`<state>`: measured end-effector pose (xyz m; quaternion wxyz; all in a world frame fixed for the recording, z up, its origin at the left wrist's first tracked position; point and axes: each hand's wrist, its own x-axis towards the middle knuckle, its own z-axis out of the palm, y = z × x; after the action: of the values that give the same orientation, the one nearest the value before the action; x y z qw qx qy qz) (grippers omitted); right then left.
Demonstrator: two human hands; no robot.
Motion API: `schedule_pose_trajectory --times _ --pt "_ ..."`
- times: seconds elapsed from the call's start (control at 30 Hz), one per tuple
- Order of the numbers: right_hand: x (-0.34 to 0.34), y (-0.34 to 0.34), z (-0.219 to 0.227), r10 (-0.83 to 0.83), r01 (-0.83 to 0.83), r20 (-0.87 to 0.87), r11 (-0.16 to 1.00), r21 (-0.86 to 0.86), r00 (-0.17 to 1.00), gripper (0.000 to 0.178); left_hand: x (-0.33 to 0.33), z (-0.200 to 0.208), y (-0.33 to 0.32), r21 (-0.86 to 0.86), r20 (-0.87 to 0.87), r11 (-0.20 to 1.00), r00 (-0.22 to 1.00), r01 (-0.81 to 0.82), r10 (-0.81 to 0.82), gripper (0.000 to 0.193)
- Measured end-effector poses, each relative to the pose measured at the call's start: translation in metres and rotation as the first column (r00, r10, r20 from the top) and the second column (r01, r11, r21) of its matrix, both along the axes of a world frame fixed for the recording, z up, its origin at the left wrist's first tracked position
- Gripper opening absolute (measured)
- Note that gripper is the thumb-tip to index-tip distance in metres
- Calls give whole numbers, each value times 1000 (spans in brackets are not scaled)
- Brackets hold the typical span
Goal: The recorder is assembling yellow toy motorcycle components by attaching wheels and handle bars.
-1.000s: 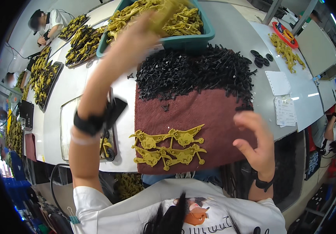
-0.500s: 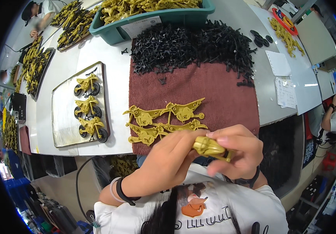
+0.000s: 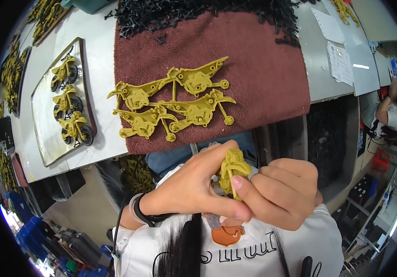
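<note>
In front of my chest, a yellow toy motorcycle body (image 3: 234,164) is held between my two hands, its ribbed end pointing up. My left hand (image 3: 196,184) wraps round its left side, thumb below. My right hand (image 3: 281,191) has curled fingers, with the thumb pressing on the lower part of the body. Beyond them on a maroon towel (image 3: 263,69) lie several yellow motorcycle half-shells (image 3: 196,113) with their inner sides up, in two rows.
Left of the towel, a shallow tray (image 3: 46,124) holds three yellow toy motorcycles (image 3: 69,101) with black wheels. Small black parts (image 3: 180,16) are heaped at the towel's far side. Paper sheets (image 3: 339,62) lie at the right. Another person (image 3: 392,111) sits at far right.
The view has tipped down, so the table sits higher and further left. My hands have turned the motorcycle body more upright, and my right fingers have curled in.
</note>
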<state>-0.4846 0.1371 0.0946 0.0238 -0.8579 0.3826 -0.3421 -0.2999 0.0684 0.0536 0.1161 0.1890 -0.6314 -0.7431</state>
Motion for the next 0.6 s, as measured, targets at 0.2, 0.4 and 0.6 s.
schedule_pose_trajectory --times 0.2,0.4,0.6 --pt "-12 2 -7 23 -37 105 990 138 994 23 3 7 2 292 41 956 998 27 -41 52" --pt "-62 -4 1 -476 268 473 856 442 741 16 32 1 -12 591 -216 804 948 -63 233 62" --pt "-70 -49 -45 -628 285 644 776 563 436 18 27 -1 -17 369 -337 844 790 -390 512 32"
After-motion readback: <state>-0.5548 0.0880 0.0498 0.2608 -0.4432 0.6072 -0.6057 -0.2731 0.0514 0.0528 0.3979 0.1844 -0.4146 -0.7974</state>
